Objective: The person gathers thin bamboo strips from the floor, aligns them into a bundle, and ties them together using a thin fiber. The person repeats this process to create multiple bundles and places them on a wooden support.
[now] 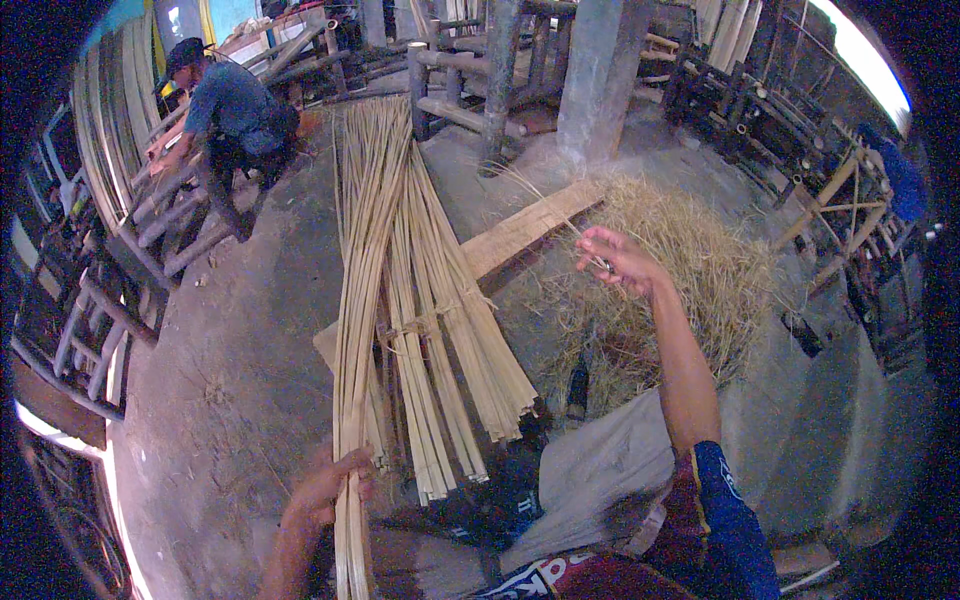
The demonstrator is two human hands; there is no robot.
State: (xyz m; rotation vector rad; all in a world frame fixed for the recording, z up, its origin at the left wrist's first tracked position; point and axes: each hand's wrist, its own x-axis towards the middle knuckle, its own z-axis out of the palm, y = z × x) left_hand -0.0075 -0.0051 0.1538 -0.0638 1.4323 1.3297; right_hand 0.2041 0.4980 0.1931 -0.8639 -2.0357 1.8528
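My left hand (338, 484) is closed around the lower part of a long bundle of pale split bamboo strips (355, 400), which stretches away from me across the floor. Beside it lie more bamboo strips (490, 375), fanned out toward me and bound around the middle by a thin strand. Off to the right, my right hand (622, 262) is raised with its fingers curled on a few thin bamboo slivers (545, 200), whose free ends point up and left. Below that hand sits a heap of fine straw-coloured shavings (690, 275).
A wooden plank (530, 232) runs slantwise beneath the strips. Near my knee is a dark, narrow object (578, 388). At the far left a person (235, 110) crouches by bamboo frames (190, 220). A concrete pillar (598, 85) and bamboo furniture (465, 90) stand behind.
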